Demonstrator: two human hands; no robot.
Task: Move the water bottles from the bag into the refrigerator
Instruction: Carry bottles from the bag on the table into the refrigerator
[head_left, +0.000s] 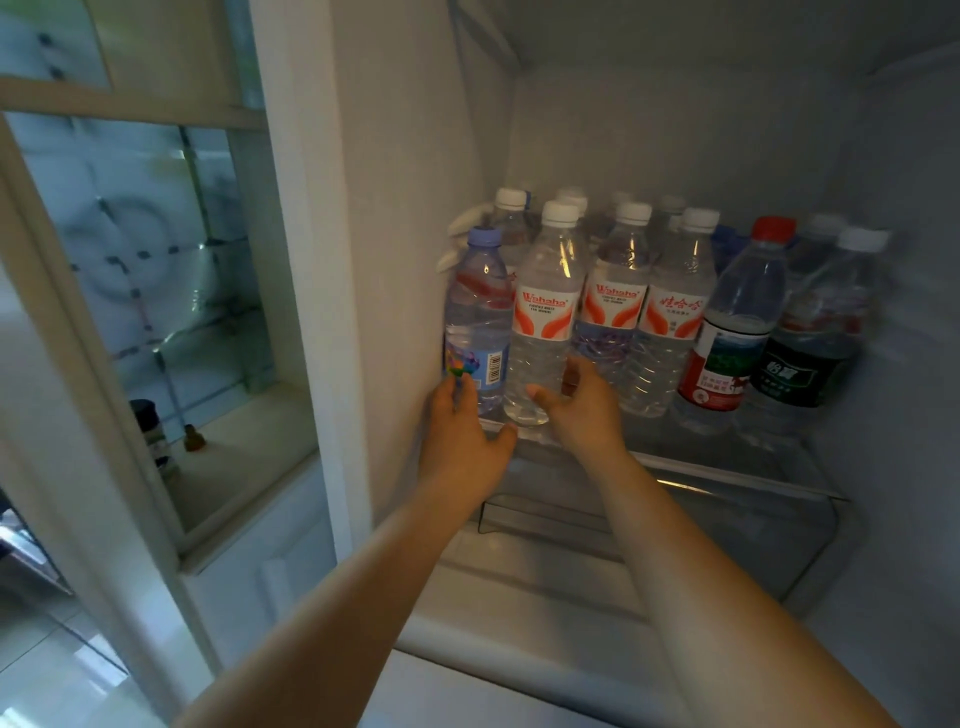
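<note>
Both arms are stretched into the refrigerator (415, 218), whose glass shelf (727, 470) is crowded with upright water bottles. The left hand (460, 441) is seen from the back at the shelf's front left corner; its fingertips are laid against the base of the blue-capped bottle (477, 317), which stands directly above the hand and close to the left inner wall, while the thumb is spread out towards the right hand. Whether the fingers are wrapped round this bottle or merely touching it cannot be told, as they are blurred. The right hand (582, 410) is held loosely open, fingers relaxed and apart, nothing being grasped; its thumb is just beside the foot of the white-capped Wahaha bottle (543, 317), which stands between the two hands. Above and to the right of the right hand, two more Wahaha bottles (644, 312) are lined up along the shelf front, followed further right by a red-capped bottle (737, 322) and a dark-labelled bottle (815, 338). More white caps are visible in a row behind them.
</note>
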